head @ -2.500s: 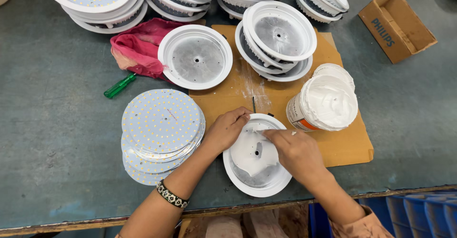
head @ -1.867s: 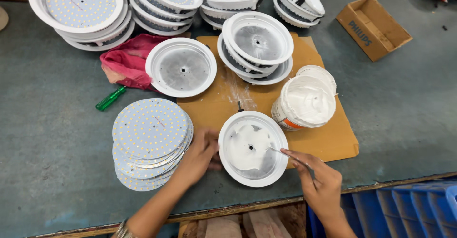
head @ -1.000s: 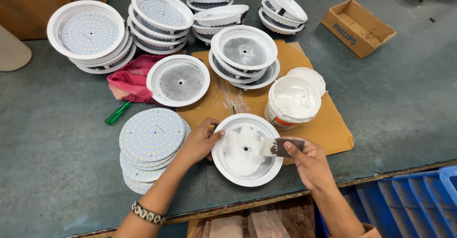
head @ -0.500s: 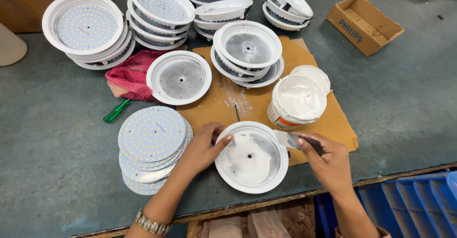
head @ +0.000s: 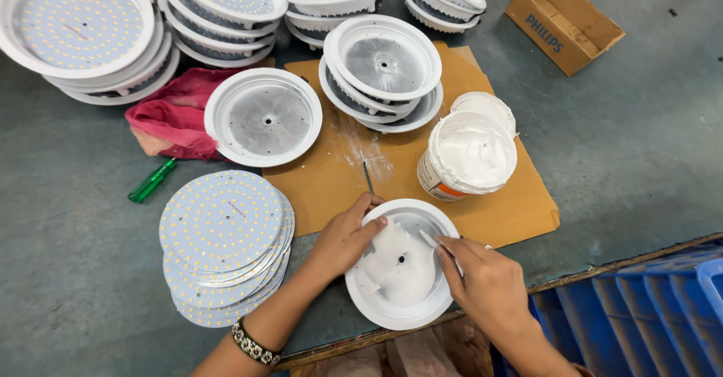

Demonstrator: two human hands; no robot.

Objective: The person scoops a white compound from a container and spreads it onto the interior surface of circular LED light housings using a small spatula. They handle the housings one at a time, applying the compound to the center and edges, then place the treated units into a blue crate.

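Head view: white housing point(head: 403, 268) between fingers point(head: 374, 222).

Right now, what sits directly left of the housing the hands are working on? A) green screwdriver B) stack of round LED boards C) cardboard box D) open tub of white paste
B: the stack of round LED boards lies just left of the white housing that the left hand steadies; the paste tub sits above and to the right.
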